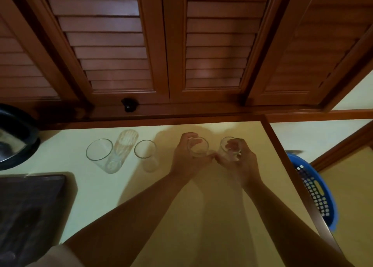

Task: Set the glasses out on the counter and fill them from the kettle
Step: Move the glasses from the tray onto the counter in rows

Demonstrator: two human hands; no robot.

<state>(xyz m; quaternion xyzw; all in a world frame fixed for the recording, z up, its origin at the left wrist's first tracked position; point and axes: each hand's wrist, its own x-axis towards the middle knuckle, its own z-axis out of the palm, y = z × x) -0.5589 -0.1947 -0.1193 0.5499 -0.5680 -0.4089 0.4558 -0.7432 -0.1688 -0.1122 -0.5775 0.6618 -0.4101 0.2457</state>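
Observation:
Several clear, empty glasses stand in a row on the pale yellow counter [181, 216]. At the left is a wide glass [99, 150], behind it a taller ribbed glass [126, 141], then a smaller glass [145, 149]. My left hand [186, 159] grips a fourth glass [198, 146] from its left side. Right beside it, my right hand [239, 161] wraps around a fifth glass [229, 144]. Both held glasses rest upright on the counter, and my two hands touch between them. No kettle is clearly identifiable.
Wooden louvred cabinet doors [129, 44] hang above the back of the counter. A round black-rimmed object [14, 137] sits at far left, with a dark tray [30, 216] in front of it. A blue perforated basket [314, 190] stands beyond the counter's right edge.

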